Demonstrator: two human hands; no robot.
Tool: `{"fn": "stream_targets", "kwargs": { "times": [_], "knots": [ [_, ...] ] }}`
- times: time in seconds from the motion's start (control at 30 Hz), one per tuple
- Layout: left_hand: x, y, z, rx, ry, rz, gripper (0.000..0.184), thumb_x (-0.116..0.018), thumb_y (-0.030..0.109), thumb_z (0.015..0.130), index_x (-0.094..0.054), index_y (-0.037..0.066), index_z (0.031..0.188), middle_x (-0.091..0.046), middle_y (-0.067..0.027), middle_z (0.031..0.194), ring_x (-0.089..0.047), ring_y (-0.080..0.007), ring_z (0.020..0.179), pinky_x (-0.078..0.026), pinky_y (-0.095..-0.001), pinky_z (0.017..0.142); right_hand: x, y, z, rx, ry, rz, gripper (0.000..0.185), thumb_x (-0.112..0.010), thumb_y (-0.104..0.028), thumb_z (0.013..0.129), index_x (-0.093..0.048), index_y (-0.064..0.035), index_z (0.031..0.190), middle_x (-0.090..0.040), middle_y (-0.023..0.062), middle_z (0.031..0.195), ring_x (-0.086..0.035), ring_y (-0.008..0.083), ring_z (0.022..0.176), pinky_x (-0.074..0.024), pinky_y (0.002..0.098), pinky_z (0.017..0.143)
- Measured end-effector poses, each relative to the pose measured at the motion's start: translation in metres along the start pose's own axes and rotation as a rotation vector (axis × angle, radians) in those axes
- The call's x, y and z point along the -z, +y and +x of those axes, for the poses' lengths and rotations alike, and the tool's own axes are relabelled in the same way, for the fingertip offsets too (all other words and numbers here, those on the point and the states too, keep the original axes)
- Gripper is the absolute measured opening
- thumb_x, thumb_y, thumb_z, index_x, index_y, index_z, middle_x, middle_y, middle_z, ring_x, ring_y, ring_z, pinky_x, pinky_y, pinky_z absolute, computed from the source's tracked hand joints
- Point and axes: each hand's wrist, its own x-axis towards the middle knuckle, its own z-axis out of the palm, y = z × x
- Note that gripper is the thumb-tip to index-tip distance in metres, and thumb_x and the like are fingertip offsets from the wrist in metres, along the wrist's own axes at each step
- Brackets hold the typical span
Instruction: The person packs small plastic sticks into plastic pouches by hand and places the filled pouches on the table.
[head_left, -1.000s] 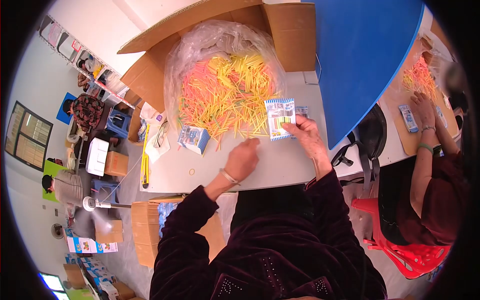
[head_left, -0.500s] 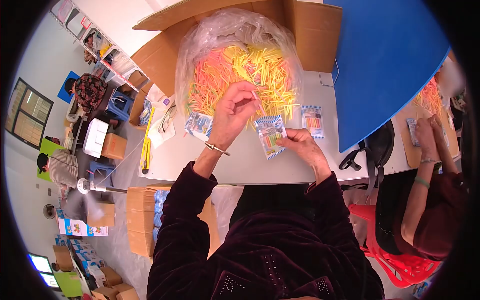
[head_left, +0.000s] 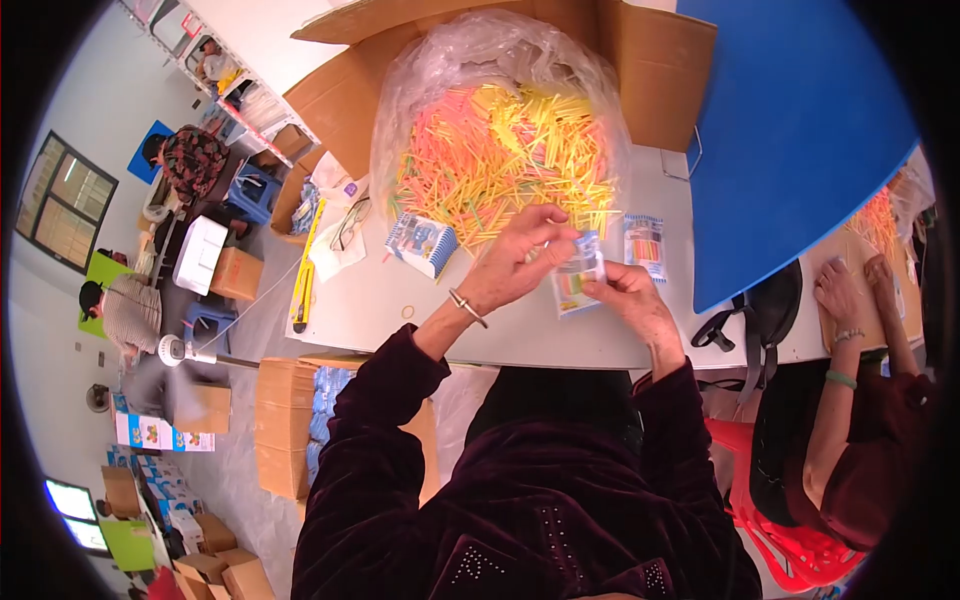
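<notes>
The right hand [head_left: 636,304] pinches the small packet [head_left: 574,289], best without crushing; the left hand [head_left: 508,262] should touch its top lightly, its own grip I cannot tell.

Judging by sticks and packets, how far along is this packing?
Done, it seems: the packet lying at right, coloured sticks showing inside. In hand: a packet with sticks, held by the right hand, the left hand at its top. Remaining: loose sticks and probably the stacked packets.
</notes>
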Motion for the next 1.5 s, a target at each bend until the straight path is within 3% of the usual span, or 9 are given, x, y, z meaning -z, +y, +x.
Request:
{"fn": "stream_targets", "kwargs": {
  "times": [0.2,0.37,0.57,0.8,1.0,1.07,1.27,1.37,1.5],
  "knots": [
    [0.085,-0.073,-0.041,0.311,0.354,0.412,0.029,-0.065,0.022,0.083,-0.062,0.001,0.102,-0.064,-0.0084,0.091,-0.061,-0.0188,0.085,-0.048,-0.0294,0.073,0.038,0.006,0.008,0.149,0.313,-0.282,0.014,-0.064,-0.013,0.081,-0.064,0.0011,0.082,-0.054,-0.0026,0.067,-0.047,0.0095,0.064,-0.0404,0.0245,0.061],
    [0.125,-0.143,-0.08,0.32,0.495,1.012,0.042,-0.074,0.025,0.07,-0.06,-0.002,0.099,-0.063,-0.0192,0.093,-0.06,-0.0314,0.084,-0.048,-0.0384,0.074,0.041,0.023,0.019,0.227,0.657,-1.111,0.031,-0.067,-0.012,0.071,-0.058,0.001,0.098,-0.054,0.0141,0.103,-0.048,0.0326,0.097,-0.0403,0.0435,0.079],
    [0.125,-0.153,-0.091,0.574,0.614,0.576,0.037,-0.072,0.022,0.071,-0.061,0.0,0.098,-0.063,-0.0177,0.087,-0.061,-0.0318,0.081,-0.047,-0.0368,0.073,0.026,0.017,0.019,0.28,0.779,-1.282,0.054,-0.071,-0.016,0.069,-0.048,0.0019,0.115,-0.046,0.0169,0.119,-0.045,0.035,0.103,-0.0384,0.044,0.084],
    [0.11,-0.095,-0.076,0.228,0.729,0.577,0.023,-0.068,0.008,0.076,-0.061,0.002,0.098,-0.063,-0.0119,0.094,-0.059,-0.0255,0.086,-0.046,-0.0339,0.075,-0.04,0.003,0.04,0.577,0.53,-0.955,0.05,-0.07,-0.019,0.073,-0.05,0.0037,0.114,-0.048,0.0196,0.119,-0.044,0.037,0.107,-0.0382,0.0438,0.088],
    [0.044,-0.032,-0.042,0.171,0.354,0.25,0.03,-0.069,0.009,0.077,-0.059,0.004,0.105,-0.061,-0.0086,0.102,-0.057,-0.0186,0.095,-0.045,-0.0291,0.08,-0.066,-0.006,0.05,0.518,0.244,-0.628,0.043,-0.069,-0.018,0.077,-0.054,0.003,0.112,-0.055,0.0159,0.112,-0.052,0.0276,0.104,-0.0416,0.0343,0.086],
    [0.031,-0.024,-0.036,0.237,0.189,0.02,0.034,-0.069,0.011,0.08,-0.056,0.003,0.11,-0.057,-0.0032,0.107,-0.054,-0.0129,0.095,-0.042,-0.026,0.082,-0.056,0.002,0.048,0.252,0.102,-0.327,0.03,-0.065,-0.013,0.081,-0.058,0.0028,0.105,-0.061,0.012,0.095,-0.058,0.0189,0.088,-0.0448,0.029,0.078],
    [0.037,-0.035,-0.019,0.256,0.158,-0.028,0.03,-0.068,0.009,0.081,-0.058,0.0,0.108,-0.06,-0.0033,0.099,-0.056,-0.0115,0.089,-0.044,-0.0247,0.077,-0.033,0.009,0.041,0.098,0.026,-0.169,0.025,-0.063,-0.011,0.079,-0.059,0.0023,0.099,-0.061,0.0174,0.084,-0.06,0.0291,0.076,-0.0456,0.0346,0.067],
    [0.035,-0.031,-0.014,0.242,0.018,0.015,0.022,-0.069,0.009,0.08,-0.062,0.001,0.099,-0.063,-0.0027,0.088,-0.057,-0.0106,0.081,-0.044,-0.0237,0.073,-0.032,0.003,0.039,0.188,0.109,-0.403,0.019,-0.063,-0.01,0.081,-0.061,0.0015,0.096,-0.061,0.0087,0.079,-0.058,0.016,0.075,-0.0446,0.0275,0.068],
    [0.027,-0.018,-0.015,0.214,0.097,0.128,0.016,-0.069,0.007,0.078,-0.064,0.001,0.093,-0.063,-0.0049,0.081,-0.057,-0.0123,0.077,-0.044,-0.0245,0.072,-0.033,0.003,0.038,0.452,0.231,-0.581,0.019,-0.065,-0.01,0.079,-0.06,0.0012,0.093,-0.059,0.0104,0.075,-0.057,0.0213,0.07,-0.044,0.0303,0.065]
  ]
}}
